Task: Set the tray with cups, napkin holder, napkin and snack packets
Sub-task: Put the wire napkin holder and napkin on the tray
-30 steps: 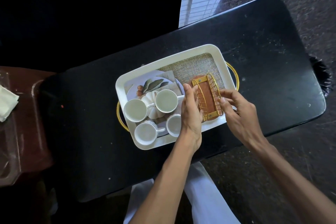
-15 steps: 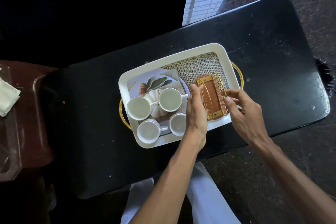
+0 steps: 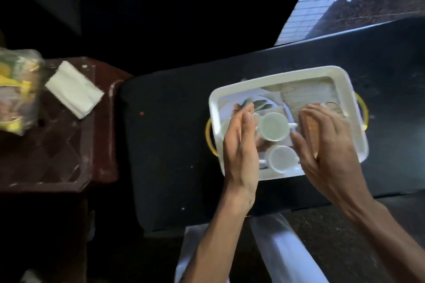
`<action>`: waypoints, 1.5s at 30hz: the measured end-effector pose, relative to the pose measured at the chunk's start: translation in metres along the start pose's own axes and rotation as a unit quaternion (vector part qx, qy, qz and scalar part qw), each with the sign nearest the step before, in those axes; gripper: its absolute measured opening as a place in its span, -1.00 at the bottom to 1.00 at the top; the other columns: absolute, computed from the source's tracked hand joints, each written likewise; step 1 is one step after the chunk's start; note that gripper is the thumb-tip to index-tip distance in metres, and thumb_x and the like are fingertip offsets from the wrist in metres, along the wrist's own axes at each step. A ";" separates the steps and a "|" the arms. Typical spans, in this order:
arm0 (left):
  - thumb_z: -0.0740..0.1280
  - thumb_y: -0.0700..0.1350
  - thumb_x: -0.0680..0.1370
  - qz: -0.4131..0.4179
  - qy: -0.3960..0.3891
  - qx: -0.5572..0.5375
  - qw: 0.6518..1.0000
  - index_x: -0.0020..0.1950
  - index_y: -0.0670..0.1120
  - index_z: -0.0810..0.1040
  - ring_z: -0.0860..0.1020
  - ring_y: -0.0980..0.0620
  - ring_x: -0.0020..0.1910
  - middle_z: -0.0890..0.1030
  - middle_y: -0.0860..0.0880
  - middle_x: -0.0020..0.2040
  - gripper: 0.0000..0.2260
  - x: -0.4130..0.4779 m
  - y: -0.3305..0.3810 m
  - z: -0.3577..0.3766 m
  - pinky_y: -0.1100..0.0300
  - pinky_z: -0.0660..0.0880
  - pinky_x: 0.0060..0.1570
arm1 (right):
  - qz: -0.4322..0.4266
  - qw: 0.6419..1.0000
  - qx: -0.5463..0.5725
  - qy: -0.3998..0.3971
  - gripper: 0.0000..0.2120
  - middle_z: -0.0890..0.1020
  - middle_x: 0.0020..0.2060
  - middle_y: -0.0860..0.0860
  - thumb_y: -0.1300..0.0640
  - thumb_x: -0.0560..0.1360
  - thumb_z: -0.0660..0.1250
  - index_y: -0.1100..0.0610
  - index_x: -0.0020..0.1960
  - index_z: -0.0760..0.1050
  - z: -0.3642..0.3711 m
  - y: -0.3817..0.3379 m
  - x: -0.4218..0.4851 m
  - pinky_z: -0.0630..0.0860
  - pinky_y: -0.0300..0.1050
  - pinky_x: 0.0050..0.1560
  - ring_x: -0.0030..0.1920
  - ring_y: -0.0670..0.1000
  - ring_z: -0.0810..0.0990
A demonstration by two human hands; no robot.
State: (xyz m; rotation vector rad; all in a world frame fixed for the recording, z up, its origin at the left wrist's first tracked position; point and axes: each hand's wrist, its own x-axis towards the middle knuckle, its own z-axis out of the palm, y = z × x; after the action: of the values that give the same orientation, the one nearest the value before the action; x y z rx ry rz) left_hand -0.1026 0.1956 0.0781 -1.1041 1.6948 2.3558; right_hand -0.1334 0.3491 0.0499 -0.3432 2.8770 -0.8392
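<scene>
a long black table (image 3: 165, 145) is seen from above, running from the middle of the view to the far right. a dark brown side surface (image 3: 57, 145), covered by a clear sheet, is set against its left end. a white rectangular tray (image 3: 345, 78) with gold handles is placed on the black table, right of centre.

two bare hands are held over the tray, apart from each other, with nothing clamped in either. the left hand (image 3: 241, 147) is turned on edge with its fingers straight, over the tray's left part. the right hand (image 3: 326, 145) is spread with loosely bent fingers over the tray's right part; whether anything beneath it is touched cannot be told, since the view is blurred.

snack packets (image 3: 16, 92), yellow and green inside clear wrap, are left on the brown surface at the far left edge. a folded white napkin (image 3: 73, 89) is laid just beside them, well apart from the tray.

inside the tray, a leaf-patterned plate (image 3: 259, 104) is set at the left and a burlap liner (image 3: 303, 94) at the right. two white cups (image 3: 273, 126) are shown between the hands, and one more is partly hidden behind the left hand. the gold wire napkin holder (image 3: 311, 125) is mostly covered by the right hand.
</scene>
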 end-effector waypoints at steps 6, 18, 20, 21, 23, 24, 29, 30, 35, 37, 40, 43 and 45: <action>0.29 -0.11 0.67 0.104 0.139 0.128 0.976 0.45 -0.02 0.48 0.51 0.39 0.28 0.56 0.17 0.35 -0.67 0.030 0.030 -0.152 0.26 0.48 0.33 | -0.100 0.985 -0.083 -0.114 -0.20 0.21 0.54 0.22 -0.30 0.54 0.18 0.25 0.54 0.17 0.071 -0.099 0.013 0.14 0.15 0.55 0.57 0.20 0.12; 0.26 -0.09 0.67 0.105 0.205 0.364 0.902 0.44 -0.10 0.50 0.47 0.00 0.43 0.52 -0.05 0.44 -0.66 0.095 0.075 -0.368 0.10 0.40 0.41 | -0.155 0.966 -0.042 -0.204 -0.19 0.13 0.58 0.14 -0.18 0.58 0.27 0.20 0.61 -0.02 0.220 -0.290 0.065 0.29 0.06 0.48 0.58 0.14 0.06; 0.27 -0.11 0.67 0.115 0.168 0.412 0.888 0.46 -0.15 0.48 0.43 -0.03 0.47 0.50 -0.09 0.47 -0.64 0.105 0.080 -0.377 0.15 0.33 0.43 | -0.138 0.968 -0.019 -0.207 -0.19 0.16 0.57 0.14 -0.14 0.58 0.29 0.20 0.61 -0.02 0.239 -0.308 0.077 0.31 0.05 0.45 0.56 0.15 0.11; 0.28 -0.12 0.67 0.118 0.152 0.421 0.886 0.46 -0.18 0.47 0.42 -0.05 0.48 0.50 -0.11 0.47 -0.63 0.110 0.082 -0.380 0.16 0.31 0.43 | -0.125 0.971 -0.008 -0.206 -0.20 0.18 0.55 0.14 -0.12 0.58 0.31 0.20 0.61 -0.01 0.247 -0.315 0.083 0.32 0.05 0.43 0.53 0.17 0.16; 0.28 -0.12 0.67 0.122 0.128 0.430 0.885 0.48 -0.20 0.45 0.43 -0.08 0.48 0.49 -0.13 0.48 -0.61 0.119 0.084 -0.385 0.16 0.31 0.43 | -0.097 0.975 0.011 -0.199 -0.20 0.25 0.50 0.17 -0.10 0.57 0.33 0.20 0.60 0.00 0.262 -0.325 0.095 0.34 0.06 0.38 0.47 0.22 0.25; 0.27 -0.12 0.67 0.122 0.116 0.438 0.883 0.50 -0.19 0.43 0.43 -0.09 0.49 0.49 -0.14 0.48 -0.60 0.123 0.084 -0.388 0.13 0.31 0.43 | -0.083 0.977 0.016 -0.197 -0.20 0.27 0.49 0.19 -0.10 0.57 0.33 0.21 0.60 0.01 0.268 -0.329 0.101 0.34 0.06 0.37 0.45 0.24 0.28; 0.18 -0.02 0.70 0.105 0.047 0.522 0.845 0.61 -0.12 0.25 0.17 -0.09 0.63 0.32 -0.10 0.60 -0.52 0.141 0.076 -0.398 -0.09 0.02 0.60 | -0.047 0.980 0.011 -0.193 -0.24 0.32 0.46 0.23 -0.08 0.58 0.33 0.23 0.58 0.06 0.292 -0.341 0.122 0.33 0.07 0.39 0.45 0.25 0.31; 0.18 -0.02 0.71 0.107 0.039 0.532 0.839 0.61 -0.12 0.24 0.15 -0.08 0.64 0.30 -0.09 0.61 -0.52 0.143 0.074 -0.399 -0.10 -0.01 0.61 | -0.045 0.980 0.010 -0.196 -0.26 0.33 0.46 0.23 -0.08 0.58 0.32 0.23 0.57 0.08 0.295 -0.342 0.123 0.33 0.06 0.39 0.44 0.25 0.32; 0.17 -0.03 0.71 0.122 0.020 0.544 0.830 0.61 -0.12 0.24 0.15 -0.05 0.64 0.28 -0.11 0.61 -0.53 0.140 0.067 -0.402 -0.10 -0.08 0.62 | 0.007 0.977 0.081 -0.198 -0.41 0.50 0.30 0.17 -0.04 0.58 0.32 0.24 0.48 0.25 0.307 -0.345 0.124 0.46 -0.08 0.16 0.26 0.15 0.50; 0.17 -0.04 0.70 0.126 0.019 0.539 0.833 0.60 -0.13 0.26 0.16 -0.06 0.64 0.30 -0.11 0.61 -0.53 0.135 0.064 -0.402 -0.09 -0.09 0.62 | 0.043 0.976 0.126 -0.170 -0.52 0.55 0.23 0.15 0.01 0.60 0.30 0.24 0.41 0.32 0.310 -0.345 0.122 0.45 -0.16 0.00 0.13 0.10 0.56; 0.18 -0.04 0.70 0.129 0.016 0.522 0.843 0.58 -0.13 0.29 0.21 -0.07 0.62 0.34 -0.12 0.58 -0.55 0.126 0.062 -0.399 -0.12 -0.07 0.62 | 0.086 0.974 0.164 -0.129 -0.66 0.59 0.14 0.10 0.08 0.61 0.29 0.21 0.31 0.41 0.311 -0.343 0.117 0.42 -0.36 -0.20 -0.05 -0.03 0.54; 0.20 -0.04 0.70 0.128 0.025 0.484 0.865 0.57 -0.12 0.32 0.32 -0.08 0.57 0.43 -0.11 0.53 -0.56 0.114 0.059 -0.392 -0.07 0.01 0.62 | 0.123 0.960 0.223 -0.120 -0.72 0.61 0.09 0.03 0.09 0.59 0.34 0.16 0.25 0.47 0.304 -0.339 0.109 0.44 -0.45 -0.29 -0.10 -0.08 0.56; 0.25 -0.06 0.68 0.137 0.077 0.415 0.896 0.52 -0.12 0.41 0.46 -0.06 0.46 0.54 -0.10 0.45 -0.59 0.102 0.057 -0.387 0.12 0.22 0.54 | 0.138 0.946 0.265 -0.126 -0.73 0.64 0.07 0.02 0.06 0.58 0.36 0.12 0.25 0.50 0.293 -0.338 0.102 0.52 -0.34 -0.25 -0.09 -0.06 0.62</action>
State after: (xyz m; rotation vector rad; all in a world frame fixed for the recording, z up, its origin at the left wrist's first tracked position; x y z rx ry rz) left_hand -0.0018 -0.1894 0.0086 -0.9152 2.6532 1.3299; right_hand -0.1170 -0.1038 -0.0179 0.0154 2.2754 -1.3412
